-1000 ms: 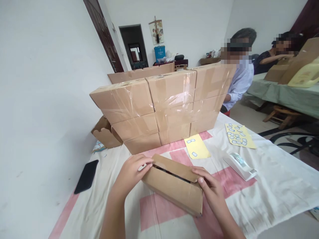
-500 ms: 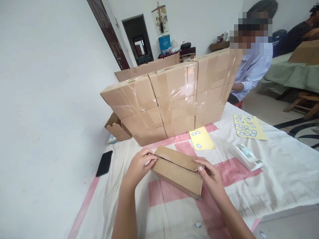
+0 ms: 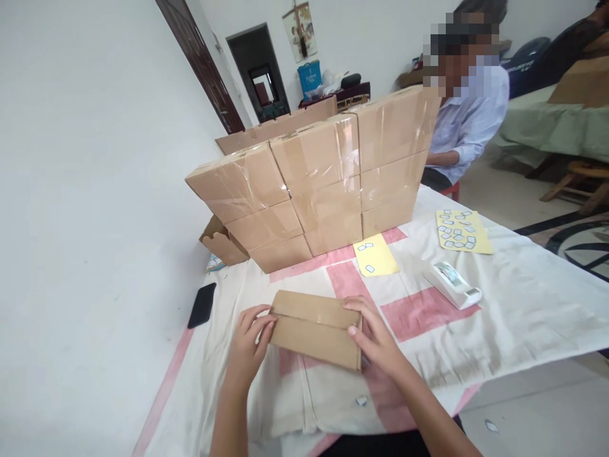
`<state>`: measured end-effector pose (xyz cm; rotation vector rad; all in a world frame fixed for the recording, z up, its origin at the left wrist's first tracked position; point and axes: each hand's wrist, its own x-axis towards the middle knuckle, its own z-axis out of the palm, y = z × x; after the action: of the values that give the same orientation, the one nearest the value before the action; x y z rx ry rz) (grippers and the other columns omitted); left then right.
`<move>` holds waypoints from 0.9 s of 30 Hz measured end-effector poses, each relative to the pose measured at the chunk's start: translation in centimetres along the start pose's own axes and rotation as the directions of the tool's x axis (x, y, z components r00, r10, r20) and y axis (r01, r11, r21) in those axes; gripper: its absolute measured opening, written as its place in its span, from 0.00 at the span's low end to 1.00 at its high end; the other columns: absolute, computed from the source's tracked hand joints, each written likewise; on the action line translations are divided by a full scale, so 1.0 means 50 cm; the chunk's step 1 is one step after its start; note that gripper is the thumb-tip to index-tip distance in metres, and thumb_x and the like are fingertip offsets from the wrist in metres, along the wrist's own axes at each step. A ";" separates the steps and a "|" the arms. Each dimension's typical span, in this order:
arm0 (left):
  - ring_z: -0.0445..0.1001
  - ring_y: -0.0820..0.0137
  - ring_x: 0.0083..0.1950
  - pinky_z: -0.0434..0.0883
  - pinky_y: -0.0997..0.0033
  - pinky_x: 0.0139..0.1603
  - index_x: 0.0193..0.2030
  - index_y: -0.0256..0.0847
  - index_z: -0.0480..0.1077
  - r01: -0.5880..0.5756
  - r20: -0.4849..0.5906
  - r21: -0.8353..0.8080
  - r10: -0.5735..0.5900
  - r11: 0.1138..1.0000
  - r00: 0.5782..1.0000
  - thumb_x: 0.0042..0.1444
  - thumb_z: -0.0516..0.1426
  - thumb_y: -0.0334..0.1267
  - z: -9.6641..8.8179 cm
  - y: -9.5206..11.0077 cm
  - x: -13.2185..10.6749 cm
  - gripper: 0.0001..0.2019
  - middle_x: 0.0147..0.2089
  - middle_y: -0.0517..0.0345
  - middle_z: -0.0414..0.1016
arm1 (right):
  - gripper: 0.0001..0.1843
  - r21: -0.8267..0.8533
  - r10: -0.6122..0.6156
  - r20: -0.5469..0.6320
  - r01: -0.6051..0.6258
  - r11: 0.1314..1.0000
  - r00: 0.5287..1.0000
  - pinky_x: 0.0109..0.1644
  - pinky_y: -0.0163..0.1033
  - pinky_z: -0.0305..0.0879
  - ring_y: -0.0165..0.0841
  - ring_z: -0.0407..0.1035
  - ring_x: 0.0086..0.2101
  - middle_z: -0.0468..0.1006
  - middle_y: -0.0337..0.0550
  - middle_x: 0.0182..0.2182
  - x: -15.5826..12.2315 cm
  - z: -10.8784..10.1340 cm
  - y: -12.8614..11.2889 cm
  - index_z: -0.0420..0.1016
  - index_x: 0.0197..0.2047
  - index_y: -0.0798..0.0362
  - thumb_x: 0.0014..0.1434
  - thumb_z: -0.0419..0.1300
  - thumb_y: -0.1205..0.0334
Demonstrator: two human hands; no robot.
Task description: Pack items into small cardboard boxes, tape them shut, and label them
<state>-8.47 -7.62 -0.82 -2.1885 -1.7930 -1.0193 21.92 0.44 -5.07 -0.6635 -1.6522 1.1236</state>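
Observation:
A small brown cardboard box [image 3: 314,339] lies on the cloth-covered table in front of me, its two top flaps folded down so that they nearly meet along a seam. My left hand [image 3: 250,336] grips its left end, fingertips at the seam. My right hand [image 3: 373,333] is closed on the right end, fingers over the top and thumb near the seam. Beyond the box lies a yellow sheet [image 3: 380,263] with a few blue-edged white stickers. The undersides of the fingers are partly hidden.
Taped cardboard boxes [image 3: 328,209] stand stacked like a wall behind. A white tape dispenser [image 3: 451,284] and another yellow sticker sheet [image 3: 469,241] are at the right. A black phone [image 3: 202,304] lies at the left, near an open carton [image 3: 226,244]. Someone in a light shirt [image 3: 476,127] sits beyond.
The small box's flaps have come down flatter and the gap between them has narrowed. Both hands keep hold of its ends. The view has shifted slightly.

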 end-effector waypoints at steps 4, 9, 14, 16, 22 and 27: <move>0.72 0.60 0.55 0.70 0.55 0.57 0.41 0.46 0.74 0.020 -0.093 0.032 -0.017 0.999 0.995 0.66 0.56 0.30 -0.026 -0.002 -0.066 0.07 0.52 0.51 0.79 | 0.13 0.062 0.013 0.057 -0.017 0.998 0.998 0.60 0.47 0.65 0.42 0.69 0.55 0.72 0.48 0.52 -0.004 0.039 -0.003 0.72 0.54 0.47 0.69 0.57 0.55; 0.75 0.60 0.51 0.73 0.56 0.54 0.40 0.46 0.77 0.007 -0.139 0.049 0.000 0.999 0.990 0.63 0.59 0.31 -0.044 -0.028 -0.118 0.06 0.48 0.54 0.85 | 0.13 0.128 -0.017 0.112 0.002 0.992 0.994 0.58 0.48 0.65 0.41 0.69 0.52 0.71 0.47 0.49 0.019 0.077 0.016 0.71 0.54 0.48 0.69 0.56 0.56; 0.77 0.60 0.48 0.74 0.56 0.52 0.39 0.44 0.80 0.184 -0.311 -0.037 -0.186 0.982 0.932 0.62 0.59 0.36 -0.049 -0.065 -0.165 0.06 0.44 0.52 0.85 | 0.15 0.051 0.002 0.166 -0.011 0.999 0.986 0.58 0.50 0.64 0.40 0.68 0.51 0.70 0.48 0.51 0.034 0.129 -0.016 0.71 0.55 0.49 0.68 0.54 0.58; 0.76 0.60 0.46 0.73 0.55 0.51 0.38 0.43 0.80 0.249 -0.404 -0.069 -0.255 0.966 0.878 0.62 0.60 0.38 -0.048 -0.076 -0.182 0.07 0.41 0.51 0.84 | 0.16 -0.042 -0.018 0.168 0.026 0.999 0.986 0.58 0.52 0.63 0.42 0.67 0.52 0.69 0.49 0.53 0.036 0.156 -0.041 0.71 0.56 0.49 0.68 0.53 0.56; 0.76 0.60 0.43 0.72 0.52 0.52 0.31 0.41 0.74 0.411 -0.559 -0.251 -0.478 0.877 0.678 0.63 0.58 0.46 -0.033 -0.087 -0.204 0.13 0.36 0.53 0.80 | 0.21 -0.330 -0.149 0.107 0.177 0.927 0.983 0.50 0.54 0.61 0.46 0.65 0.48 0.71 0.50 0.54 0.034 0.224 -0.105 0.71 0.55 0.48 0.65 0.53 0.48; 0.75 0.60 0.39 0.74 0.48 0.51 0.28 0.46 0.67 0.507 -0.508 -0.428 -0.663 0.748 0.550 0.57 0.57 0.55 -0.045 -0.093 -0.226 0.16 0.32 0.59 0.74 | 0.25 -0.435 -0.340 0.083 0.341 0.833 0.937 0.49 0.57 0.62 0.47 0.63 0.47 0.71 0.51 0.50 -0.039 0.298 -0.115 0.72 0.51 0.47 0.60 0.56 0.39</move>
<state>-14.31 -16.65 -6.97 -0.9937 -2.1205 -1.9074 9.30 -8.98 -1.89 -0.6136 -1.9583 0.4881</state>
